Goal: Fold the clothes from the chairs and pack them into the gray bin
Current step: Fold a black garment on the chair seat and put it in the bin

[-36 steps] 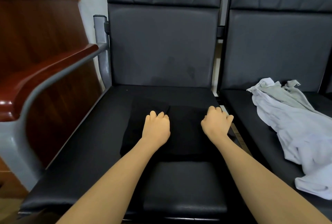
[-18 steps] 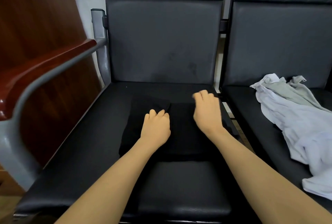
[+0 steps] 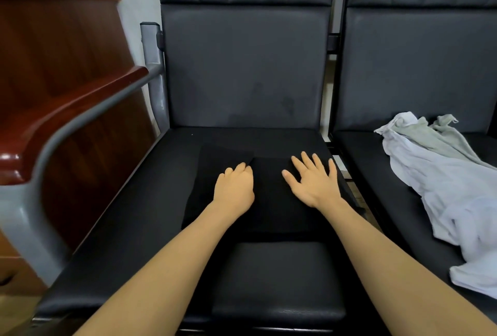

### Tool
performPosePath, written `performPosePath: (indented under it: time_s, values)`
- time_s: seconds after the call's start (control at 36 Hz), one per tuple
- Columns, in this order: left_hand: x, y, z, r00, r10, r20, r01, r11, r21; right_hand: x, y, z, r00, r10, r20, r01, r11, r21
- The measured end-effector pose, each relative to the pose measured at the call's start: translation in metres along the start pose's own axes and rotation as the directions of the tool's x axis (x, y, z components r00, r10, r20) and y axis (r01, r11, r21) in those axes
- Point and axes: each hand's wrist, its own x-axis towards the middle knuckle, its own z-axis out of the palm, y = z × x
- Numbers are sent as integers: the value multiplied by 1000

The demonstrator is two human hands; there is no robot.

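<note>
Black garment [image 3: 271, 209] lies folded on the left seat [image 3: 150, 201] — left hand [image 3: 235, 190] curled, pressing it, right hand [image 3: 313, 183] flat, fingers spread. Pale clothes [image 3: 443, 182] (right chair) remain unfolded — gray bin unseen.

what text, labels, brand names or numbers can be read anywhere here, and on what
None: no words, labels, brands or numbers can be read in this view.
Black garment under the left hand and right hand: no tag or print shows.
White garment on the right chair seat: no print shows.
Chair backrest and wooden armrest: plain.
</note>
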Motion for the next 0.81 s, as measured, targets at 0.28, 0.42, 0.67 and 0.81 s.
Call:
performPosePath:
  time_s: [0.28,0.42,0.67,0.81]
  values:
    - [13,19,-60,994,-42,-97,15,964,-266,-4,-1,-3,982,-126,142,117,991,67]
    - [13,35,-68,998,3,-61,-29,905,-424,-10,-4,-19,989,-68,-135,94,975,200]
    - [27,101,-47,993,105,52,-62,846,-529,-28,36,-46,962,116,-247,17,878,479]
    - [27,126,-24,928,211,307,15,801,-598,-32,56,-46,960,211,-186,-62,803,593]
